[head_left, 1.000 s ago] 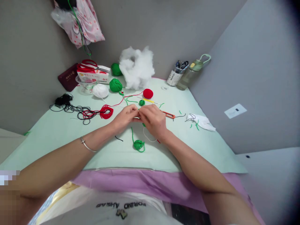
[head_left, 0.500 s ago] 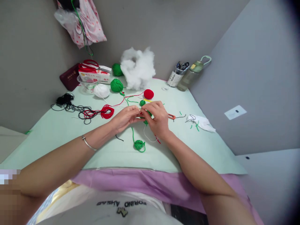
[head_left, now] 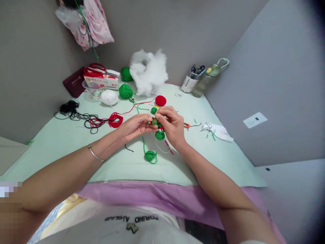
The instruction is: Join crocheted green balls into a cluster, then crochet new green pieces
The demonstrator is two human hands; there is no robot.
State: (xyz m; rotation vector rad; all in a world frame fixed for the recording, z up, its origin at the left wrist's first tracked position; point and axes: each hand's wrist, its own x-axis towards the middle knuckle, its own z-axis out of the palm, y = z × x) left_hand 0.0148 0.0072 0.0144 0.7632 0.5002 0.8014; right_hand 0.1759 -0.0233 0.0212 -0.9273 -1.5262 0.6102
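Both hands meet over the middle of the pale green mat (head_left: 63,142). My left hand (head_left: 134,126) pinches one end of a small green and red crocheted piece (head_left: 157,126). My right hand (head_left: 172,126) is closed on the same piece from the right, fingers curled over its top; a green round part hangs just below. Another small green crocheted ball (head_left: 150,156) with a loose yarn tail lies on the mat nearer me. A red crocheted dome (head_left: 160,100) sits beyond the hands.
Green yarn balls (head_left: 125,90), a white yarn ball (head_left: 109,97), white stuffing (head_left: 148,72), red scissors (head_left: 96,70) on a box, tangled black and red cord (head_left: 88,120), a pen cup (head_left: 189,81), a water bottle (head_left: 207,78) and a white cloth (head_left: 219,132) lie around.
My right hand has turned and lifted slightly, uncovering the green and red crocheted piece between the fingers. The left hand stays pinched at the same spot.
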